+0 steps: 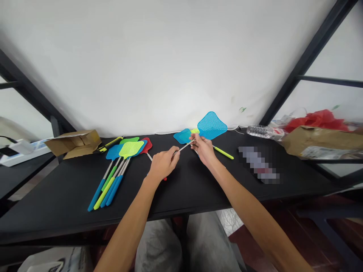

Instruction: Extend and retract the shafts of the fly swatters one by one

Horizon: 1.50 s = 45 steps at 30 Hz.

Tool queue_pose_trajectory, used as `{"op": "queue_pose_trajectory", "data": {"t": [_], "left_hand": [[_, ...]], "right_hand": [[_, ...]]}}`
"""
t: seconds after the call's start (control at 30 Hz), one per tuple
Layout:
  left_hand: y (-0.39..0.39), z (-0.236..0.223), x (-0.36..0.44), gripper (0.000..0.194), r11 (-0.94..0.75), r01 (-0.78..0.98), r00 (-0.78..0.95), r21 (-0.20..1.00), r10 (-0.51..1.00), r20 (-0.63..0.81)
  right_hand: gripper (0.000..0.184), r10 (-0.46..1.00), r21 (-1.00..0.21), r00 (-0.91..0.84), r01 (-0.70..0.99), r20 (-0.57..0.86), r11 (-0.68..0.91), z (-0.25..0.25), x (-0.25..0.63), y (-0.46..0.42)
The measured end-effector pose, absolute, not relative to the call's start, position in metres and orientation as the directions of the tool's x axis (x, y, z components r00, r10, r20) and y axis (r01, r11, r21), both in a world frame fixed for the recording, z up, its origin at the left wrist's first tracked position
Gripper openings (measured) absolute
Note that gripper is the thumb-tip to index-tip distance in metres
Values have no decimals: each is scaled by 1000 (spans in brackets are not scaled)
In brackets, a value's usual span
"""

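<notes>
Head view, blue swatter [212, 125] slanted, pointing up-right

A: From where is the head view looking?
B: It is looking from above the lap [160, 245], facing forward and down across the black table [193, 189] toward the white wall [159, 75].
A: How near is it sitting?
B: Near: the forearms [127, 223] are entering from below, and the left hand [164, 164] and right hand [203, 150] are appearing near centre.

Bright, diffuse light with slightly bent edges
</notes>
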State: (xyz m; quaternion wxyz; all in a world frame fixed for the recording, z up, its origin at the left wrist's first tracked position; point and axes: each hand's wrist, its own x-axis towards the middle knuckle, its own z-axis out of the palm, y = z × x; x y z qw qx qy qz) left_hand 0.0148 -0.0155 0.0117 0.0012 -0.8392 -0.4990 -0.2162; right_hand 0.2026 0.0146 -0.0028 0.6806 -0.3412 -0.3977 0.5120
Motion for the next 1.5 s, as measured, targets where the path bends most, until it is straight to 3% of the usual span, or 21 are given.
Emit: {"op": "queue_pose_trajectory", "data": {"t": [0.13, 0.27, 0.4, 0.63, 0.83, 0.93, 1.13, 1.33, 1.5], "left_hand": [[-16, 12, 15, 38, -490, 850, 398, 194, 838, 373], [-13, 10, 12, 42, -489, 855, 402, 171, 835, 377], [-10, 9, 11, 44, -478, 864, 397, 157, 839, 372], [-9, 9, 12, 48, -475, 863, 394, 170, 845, 361], [-10, 8, 12, 47, -476, 862, 397, 173, 847, 354], [-11, 7, 11, 45, -479, 861, 399, 172, 845, 357], [-12, 6, 11, 44, -492, 857, 404, 153, 827, 391], [-9, 6, 13, 46, -499, 849, 405, 173, 825, 393], [-7, 6, 12, 45, -495, 848, 394, 190, 828, 398]], "right_hand": [[38, 964, -945, -97, -245, 248, 218, -6, 184, 6], [40, 947, -954, -147, -140, 286, 267, -9, 180, 5], [46, 954, -956, -86, -85, 286, 279, -11, 189, 14], [47, 950, -935, 205, -220, 234, 278, -1, 209, 21], [46, 938, -915, 251, -264, 241, 306, -1, 211, 20], [46, 958, -928, 166, -256, 234, 271, -6, 206, 17], [43, 941, -962, -207, -111, 266, 248, -13, 186, 8], [44, 952, -951, -83, -122, 294, 283, -14, 188, 15], [46, 960, -937, 118, -214, 255, 276, -8, 201, 22]]}}
